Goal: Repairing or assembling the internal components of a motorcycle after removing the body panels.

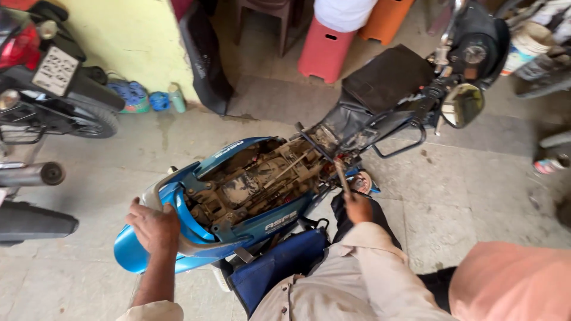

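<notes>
Looking down from above, we see a blue scooter [262, 223] with its seat [380, 89] tipped up and forward, which leaves the dusty compartment [256, 184] under it open to reach. Our left hand [153, 226] is clenched over the grey grab rail [156, 193] at the tail, apparently to steady the body while the other hand works. Our right hand [358, 207] grips the lower end of a long thin tool [341, 173], likely a screwdriver, whose upper end points to the seat hinge at the front edge of the open compartment; its tip is too small to make out. The scooter stands on the tiled floor [464, 202], handlebar and round mirror [463, 105] to the upper right. A dark blue panel or bag [279, 261] leans by our knee, just beside the scooter's side. Another motorcycle [53, 83] is parked well apart at the left, and a red plastic stool [324, 50] stands near the wall behind.
</notes>
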